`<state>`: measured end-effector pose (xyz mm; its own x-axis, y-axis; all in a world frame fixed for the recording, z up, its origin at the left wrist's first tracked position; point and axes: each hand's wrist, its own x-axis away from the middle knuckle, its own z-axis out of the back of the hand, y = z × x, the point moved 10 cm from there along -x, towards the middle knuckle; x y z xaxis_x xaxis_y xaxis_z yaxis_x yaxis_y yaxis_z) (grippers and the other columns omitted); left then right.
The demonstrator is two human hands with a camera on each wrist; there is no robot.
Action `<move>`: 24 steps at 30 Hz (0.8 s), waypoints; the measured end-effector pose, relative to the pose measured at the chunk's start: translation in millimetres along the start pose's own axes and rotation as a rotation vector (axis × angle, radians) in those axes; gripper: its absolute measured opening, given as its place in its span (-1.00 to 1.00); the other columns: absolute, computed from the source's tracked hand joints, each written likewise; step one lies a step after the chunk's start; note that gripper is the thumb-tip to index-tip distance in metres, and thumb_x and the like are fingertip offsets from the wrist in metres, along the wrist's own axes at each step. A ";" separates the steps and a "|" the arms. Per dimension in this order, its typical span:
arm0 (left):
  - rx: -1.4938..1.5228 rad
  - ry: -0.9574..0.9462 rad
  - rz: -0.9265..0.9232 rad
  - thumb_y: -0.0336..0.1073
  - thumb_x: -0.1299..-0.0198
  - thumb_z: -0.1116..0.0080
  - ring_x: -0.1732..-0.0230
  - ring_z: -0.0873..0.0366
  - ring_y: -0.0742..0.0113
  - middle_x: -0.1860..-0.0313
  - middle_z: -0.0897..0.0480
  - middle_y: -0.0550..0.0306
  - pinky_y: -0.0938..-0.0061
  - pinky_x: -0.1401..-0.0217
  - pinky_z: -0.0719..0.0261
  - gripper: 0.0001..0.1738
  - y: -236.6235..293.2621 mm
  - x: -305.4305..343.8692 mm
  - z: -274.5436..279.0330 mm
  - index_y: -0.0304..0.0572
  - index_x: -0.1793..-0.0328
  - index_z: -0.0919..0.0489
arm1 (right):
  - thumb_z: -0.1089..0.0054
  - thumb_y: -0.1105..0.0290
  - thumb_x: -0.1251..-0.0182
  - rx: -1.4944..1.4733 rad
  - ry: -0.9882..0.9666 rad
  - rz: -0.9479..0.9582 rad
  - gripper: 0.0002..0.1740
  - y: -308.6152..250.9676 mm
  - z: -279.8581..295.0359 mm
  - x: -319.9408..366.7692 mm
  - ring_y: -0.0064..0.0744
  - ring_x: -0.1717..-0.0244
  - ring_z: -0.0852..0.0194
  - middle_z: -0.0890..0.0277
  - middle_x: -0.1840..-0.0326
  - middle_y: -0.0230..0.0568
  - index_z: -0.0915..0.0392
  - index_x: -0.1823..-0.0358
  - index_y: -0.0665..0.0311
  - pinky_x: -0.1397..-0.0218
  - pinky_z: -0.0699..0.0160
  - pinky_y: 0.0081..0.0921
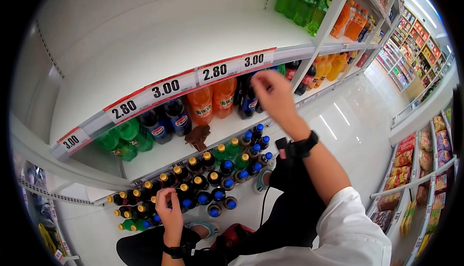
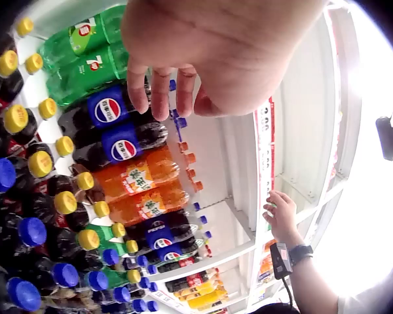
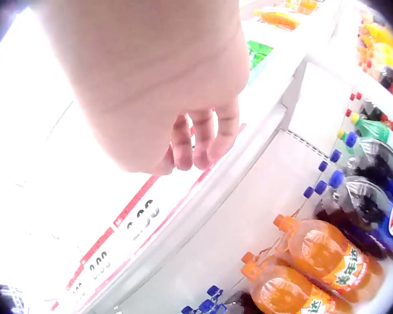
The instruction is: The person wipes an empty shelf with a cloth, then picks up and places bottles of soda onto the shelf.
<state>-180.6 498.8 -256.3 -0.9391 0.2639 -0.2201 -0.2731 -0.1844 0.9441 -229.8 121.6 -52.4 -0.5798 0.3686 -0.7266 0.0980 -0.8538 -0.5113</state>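
Note:
My right hand (image 1: 274, 94) is raised at the shelf's front edge, close by the price strip (image 1: 215, 71), its fingers loosely bent and no object seen in them. In the right wrist view the fingertips (image 3: 201, 159) overlap the strip's red border. Over the bottles standing on the floor hangs my left hand (image 1: 169, 213), fingers relaxed and bent, nothing held. The nearest of those are dark bottles with yellow caps (image 1: 198, 180) and others with blue caps (image 1: 203, 198). Lower-shelf orange soda bottles (image 1: 224, 97) and Pepsi bottles (image 1: 178, 116) stand behind the strip.
Green 7UP bottles (image 2: 92, 65) stand at the lower shelf's left end. A brown crumpled item (image 1: 197, 138) lies on that shelf's front edge. Green bottles (image 1: 309, 5) occupy the upper shelf's far right. Snack racks (image 1: 411, 169) line the aisle's right side.

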 end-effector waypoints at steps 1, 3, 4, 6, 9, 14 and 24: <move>0.010 0.006 0.006 -0.52 -0.30 -0.07 0.22 -0.55 0.38 0.20 -0.54 0.10 0.54 0.13 -0.51 -0.93 8.4 -1.2 -0.2 -0.32 0.14 -0.54 | -0.25 0.55 -0.19 0.069 0.046 0.073 -0.86 -7.3 17.0 -12.7 -0.19 0.39 -0.56 -0.56 0.35 -0.10 -0.59 0.20 0.31 0.28 -0.55 -0.40; -0.011 -0.007 -0.085 -0.53 -0.30 -0.07 0.22 -0.54 0.35 0.19 -0.55 0.08 0.52 0.14 -0.50 -0.94 36.0 -3.4 -4.8 -0.34 0.15 -0.54 | -0.26 0.55 -0.19 0.163 0.003 0.139 -0.82 -17.7 33.6 -41.6 -0.17 0.33 -0.58 -0.54 0.29 -0.08 -0.58 0.15 0.32 0.21 -0.56 -0.39; -0.005 0.001 -0.102 -0.54 -0.28 -0.07 0.24 -0.53 0.31 0.19 -0.55 0.05 0.50 0.14 -0.49 -0.93 43.2 -2.5 -5.3 -0.35 0.15 -0.54 | -0.26 0.55 -0.20 0.200 -0.043 0.183 -0.80 -19.7 35.2 -54.8 -0.15 0.29 -0.58 -0.54 0.25 -0.09 -0.57 0.14 0.32 0.18 -0.56 -0.38; -0.029 -0.004 -0.142 -0.53 -0.29 -0.08 0.21 -0.53 0.36 0.17 -0.53 0.08 0.53 0.12 -0.49 -0.95 51.7 -1.2 -5.0 -0.34 0.15 -0.53 | -0.24 0.56 -0.20 0.227 -0.167 0.219 -0.80 -26.0 32.4 -75.7 -0.08 0.18 -0.57 -0.54 0.16 -0.10 -0.58 0.13 0.31 0.11 -0.56 -0.30; -0.065 -0.018 -0.182 -0.51 -0.30 -0.09 0.19 -0.52 0.39 0.15 -0.51 0.10 0.56 0.11 -0.50 -0.95 58.6 -0.9 -8.1 -0.33 0.14 -0.53 | -0.27 0.56 -0.22 0.373 -0.333 0.438 -0.76 -36.5 18.5 -85.7 -0.18 0.25 -0.57 -0.56 0.14 -0.13 -0.59 0.07 0.30 0.19 -0.58 -0.38; -0.053 -0.017 -0.157 -0.54 -0.26 -0.08 0.23 -0.53 0.23 0.19 -0.55 0.02 0.46 0.12 -0.50 -0.93 51.6 -2.2 -13.7 -0.35 0.15 -0.54 | -0.26 0.51 -0.17 0.479 -0.480 0.597 -0.83 -34.0 -3.5 -82.5 -0.09 0.21 -0.58 -0.59 0.19 -0.18 -0.59 0.18 0.27 0.16 -0.57 -0.30; -0.061 -0.028 -0.124 -0.55 -0.24 -0.09 0.20 -0.54 0.17 0.19 -0.55 0.00 0.43 0.09 -0.50 -0.92 42.4 -2.8 -13.2 -0.35 0.15 -0.53 | -0.04 0.60 -0.17 0.665 -0.558 0.580 -0.92 -1.6 16.9 -97.3 0.02 0.23 -0.53 -0.50 0.28 -0.15 -0.45 0.33 0.26 0.18 -0.52 -0.18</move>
<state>-192.3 477.7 -218.9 -0.8916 0.3141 -0.3262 -0.3993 -0.2057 0.8934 -187.2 80.9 26.8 -0.8940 -0.2400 -0.3784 0.1133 -0.9381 0.3273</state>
